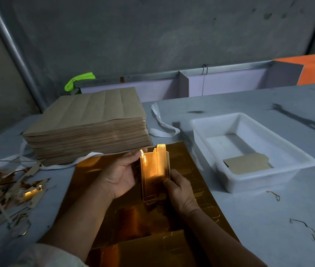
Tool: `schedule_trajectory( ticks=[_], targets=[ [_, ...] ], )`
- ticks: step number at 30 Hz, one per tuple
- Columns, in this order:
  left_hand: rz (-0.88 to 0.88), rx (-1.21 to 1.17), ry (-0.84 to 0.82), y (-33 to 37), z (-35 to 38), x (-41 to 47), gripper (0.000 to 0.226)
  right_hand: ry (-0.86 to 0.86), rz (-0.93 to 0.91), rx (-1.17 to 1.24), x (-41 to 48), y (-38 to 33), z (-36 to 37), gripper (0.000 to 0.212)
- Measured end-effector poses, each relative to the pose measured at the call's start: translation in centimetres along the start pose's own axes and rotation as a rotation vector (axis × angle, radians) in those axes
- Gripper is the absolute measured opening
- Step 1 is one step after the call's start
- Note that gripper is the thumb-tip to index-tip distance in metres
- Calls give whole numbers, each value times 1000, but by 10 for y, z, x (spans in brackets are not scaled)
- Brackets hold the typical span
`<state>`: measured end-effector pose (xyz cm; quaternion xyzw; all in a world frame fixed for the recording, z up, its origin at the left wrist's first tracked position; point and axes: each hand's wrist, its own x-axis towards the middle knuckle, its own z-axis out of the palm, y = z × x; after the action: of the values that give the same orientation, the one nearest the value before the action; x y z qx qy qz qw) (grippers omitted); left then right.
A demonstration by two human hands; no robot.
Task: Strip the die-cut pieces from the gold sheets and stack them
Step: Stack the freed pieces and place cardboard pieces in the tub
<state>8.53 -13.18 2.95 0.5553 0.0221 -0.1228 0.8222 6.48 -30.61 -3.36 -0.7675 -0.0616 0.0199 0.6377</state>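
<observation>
**A:** How far along is this, you reckon?

**B:** Early, I'd say. The white tray [258,182] only has a thin little stack [247,163] in it, brown side up. There's a scrap pile [12,189] on the left, and the gold sheet [133,214] under the hands shows plenty of uncut outlines. The tall brown stack [89,120] behind might be more sheets, but I can't tell.

**A:** And the hands?

**B:** Both are on one die-cut piece [155,170], held up just above the sheet. The left hand [122,174] curls round its left edge and the right hand [179,191] pinches the lower right edge.
</observation>
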Motion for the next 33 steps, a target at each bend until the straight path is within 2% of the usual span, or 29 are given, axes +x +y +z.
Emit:
schedule_trajectory(
  ticks=[3,7,11,14,17,33],
  targets=[
    [-23,74,4,-4,-2,-1,21,27,-31,-32,3,3,0,27],
    [-44,292,47,-12,1,-5,44,34,-78,-96,6,9,1,9],
    [-5,539,200,-21,10,-7,29,35,-119,-135,6,8,1,10],
    [59,649,253,-26,14,-8,21,47,-131,-159,6,8,1,13],
    [92,706,270,-29,17,-9,19,62,-135,-184,6,8,2,19],
    [104,766,359,-38,23,-14,14,53,-115,-242,10,11,2,20]
  ],
)
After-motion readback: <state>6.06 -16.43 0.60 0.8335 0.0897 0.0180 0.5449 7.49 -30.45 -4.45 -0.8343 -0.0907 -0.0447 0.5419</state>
